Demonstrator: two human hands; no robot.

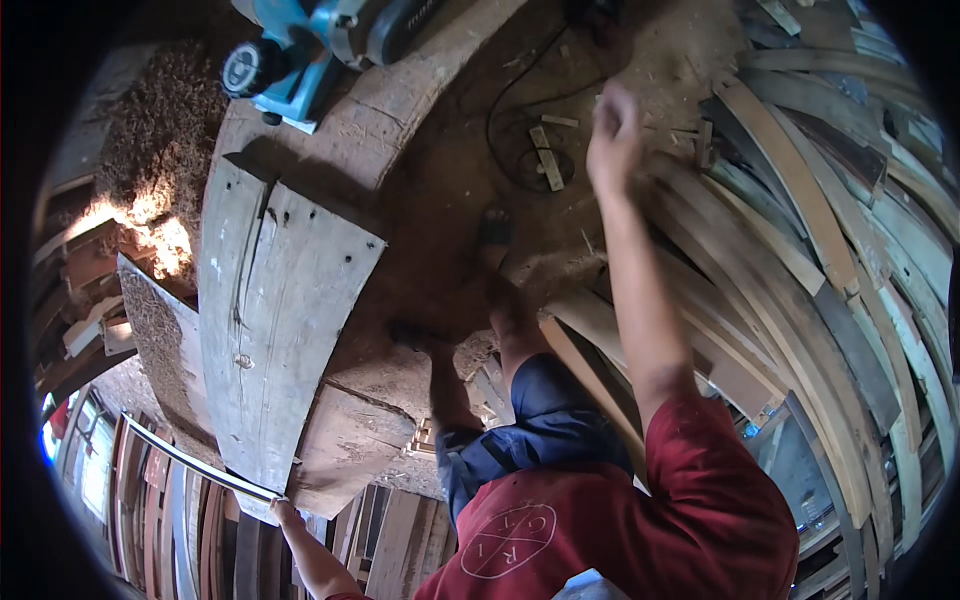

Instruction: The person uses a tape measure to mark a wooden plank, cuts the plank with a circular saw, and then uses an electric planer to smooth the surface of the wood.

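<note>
Two hands busy: left hand (283,512) closed on end of thin pale strip (190,462) beside grey plank (275,320); right hand (613,135) raised over curved slat pile (800,260), blurred, grip unclear.

Thin pale strip (195,462) being held at one end, beside a heap of curved slats (800,260)

The strip is running long, narrow and slightly bowed, slanting up and to the left from its lower end, where fingers are pinching it, past the grey board's edge. The slats are lying stacked on the right, weathered grey and tan, arching in overlapping rows on the sawdust floor.
</note>
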